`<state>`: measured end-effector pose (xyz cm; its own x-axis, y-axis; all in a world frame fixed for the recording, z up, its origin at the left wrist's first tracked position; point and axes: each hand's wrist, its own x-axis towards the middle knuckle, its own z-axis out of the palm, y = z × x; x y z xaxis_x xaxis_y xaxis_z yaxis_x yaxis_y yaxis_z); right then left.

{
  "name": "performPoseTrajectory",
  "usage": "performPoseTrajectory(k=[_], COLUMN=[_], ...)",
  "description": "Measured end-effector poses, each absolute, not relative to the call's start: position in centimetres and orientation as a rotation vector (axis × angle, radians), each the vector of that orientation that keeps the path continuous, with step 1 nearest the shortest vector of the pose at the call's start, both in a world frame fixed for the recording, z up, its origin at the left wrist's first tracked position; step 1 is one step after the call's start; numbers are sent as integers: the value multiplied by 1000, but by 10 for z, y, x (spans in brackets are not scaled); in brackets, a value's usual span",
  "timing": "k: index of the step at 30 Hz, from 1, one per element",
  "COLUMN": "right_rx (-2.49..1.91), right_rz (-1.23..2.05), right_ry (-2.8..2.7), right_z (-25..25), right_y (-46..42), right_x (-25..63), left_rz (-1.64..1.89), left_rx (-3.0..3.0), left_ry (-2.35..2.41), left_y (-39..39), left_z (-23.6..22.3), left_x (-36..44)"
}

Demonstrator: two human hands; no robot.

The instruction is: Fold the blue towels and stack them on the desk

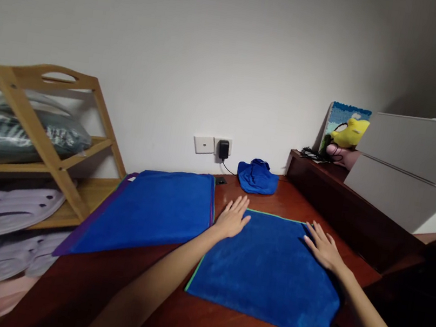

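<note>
A blue towel with green edging lies spread on the dark red wooden table in front of me. My left hand rests at its far left corner, palm down with the fingers stretched out. Near the far right corner, my right hand lies flat on the cloth, fingers extended. Neither hand grips anything. To the left lies another blue cloth, laid flat, with purple edging and a small white tag. A crumpled blue cap sits behind, close to the wall.
A wooden rack at left holds a plastic-wrapped bundle and lilac slippers. An adapter is plugged into the wall. At right, a raised ledge bears white boxes, a yellow plush toy and a picture.
</note>
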<state>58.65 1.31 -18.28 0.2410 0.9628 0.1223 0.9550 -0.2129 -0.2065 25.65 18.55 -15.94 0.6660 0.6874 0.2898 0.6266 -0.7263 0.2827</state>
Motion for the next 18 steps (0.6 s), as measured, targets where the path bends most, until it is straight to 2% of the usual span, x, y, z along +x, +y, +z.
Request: performPoseTrajectory(k=[4,7,12,18], right_rx=[-2278,-2268,-2621,-2695], right_rz=[143,76,-173,37], right_ry=[-1873,-1824,-1069,-857], right_z=[-186,-185,-183,-181], right_y=[13,10,7,27], right_x=[591,597,607,617], left_rz=[261,327,388,395], left_rx=[2679,2760,2775,2600], left_ry=[1043,1084,1259,1400], left_y=[179,167,136,162], left_z=[-166,-158,-138,-119], left_x=[256,256,239,231])
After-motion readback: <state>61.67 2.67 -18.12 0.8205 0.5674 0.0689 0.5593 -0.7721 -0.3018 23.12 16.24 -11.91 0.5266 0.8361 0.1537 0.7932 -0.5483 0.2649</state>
